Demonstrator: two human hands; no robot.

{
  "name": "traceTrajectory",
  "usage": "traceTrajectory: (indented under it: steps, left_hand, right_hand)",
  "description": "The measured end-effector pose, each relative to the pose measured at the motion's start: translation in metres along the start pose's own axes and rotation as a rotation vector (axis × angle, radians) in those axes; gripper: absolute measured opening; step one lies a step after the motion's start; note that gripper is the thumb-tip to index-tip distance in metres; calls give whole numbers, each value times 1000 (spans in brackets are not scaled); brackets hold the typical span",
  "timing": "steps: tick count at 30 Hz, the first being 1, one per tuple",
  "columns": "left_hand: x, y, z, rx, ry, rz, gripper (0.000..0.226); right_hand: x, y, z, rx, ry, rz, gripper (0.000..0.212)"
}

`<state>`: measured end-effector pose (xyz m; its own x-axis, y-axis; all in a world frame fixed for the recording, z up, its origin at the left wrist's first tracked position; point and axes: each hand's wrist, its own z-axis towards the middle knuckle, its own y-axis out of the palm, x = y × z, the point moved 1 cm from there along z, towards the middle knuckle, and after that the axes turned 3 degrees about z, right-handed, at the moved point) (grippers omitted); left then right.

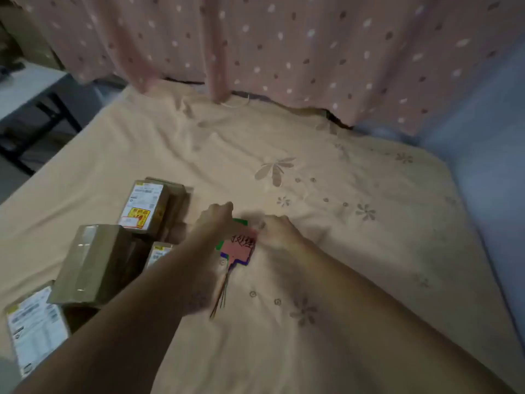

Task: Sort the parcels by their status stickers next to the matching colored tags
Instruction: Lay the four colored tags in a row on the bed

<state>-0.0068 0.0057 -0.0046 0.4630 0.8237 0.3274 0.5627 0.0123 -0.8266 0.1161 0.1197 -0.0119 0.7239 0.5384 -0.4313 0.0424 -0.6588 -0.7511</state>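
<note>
A small stack of colored tags lies on the beige bedsheet (326,223): a pink tag (237,247) with dark handwriting on top, a green tag (240,222) and a blue one (244,262) peeking out beneath, thin sticks trailing toward me. My left hand (216,220) rests on the stack's left edge and my right hand (277,231), blurred, pinches its right edge. Several brown cardboard parcels sit at the left: one with a yellow and red sticker (145,204), a taped one (93,264), one with a white label (34,328), and one partly hidden (159,253) behind my left forearm.
A pink patterned curtain (284,46) hangs along the bed's far side. A blue wall (488,155) borders the right. A white table with dark legs (28,95) stands off the bed's left edge.
</note>
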Motion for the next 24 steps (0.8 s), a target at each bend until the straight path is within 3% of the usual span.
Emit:
traceTrajectory:
  steps: [4, 9, 12, 14, 17, 20, 24]
  left_hand:
    - [-28, 63, 19, 23, -220, -230, 74]
    - [-25, 104, 31, 61, -220, -323, 70]
    - [-23, 110, 31, 28, -216, -426, 61]
    - [-22, 107, 29, 43, -217, -651, 39]
    - [-19, 99, 21, 76, -154, -954, 16]
    - [-19, 87, 10, 49, -100, -1153, 15]
    - [-22, 75, 3, 51, -9, -1138, 14]
  right_hand:
    - [15, 72, 29, -67, 245, 158, 39]
    - [11, 102, 59, 73, 462, 480, 44]
    - [14, 110, 58, 153, 523, 735, 26]
    - [19, 109, 48, 190, 520, 1090, 12]
    - [22, 96, 26, 118, 433, 1547, 15]
    - [30, 84, 5, -27, 289, 1737, 21]
    - [38, 76, -12, -134, 248, 1870, 28]
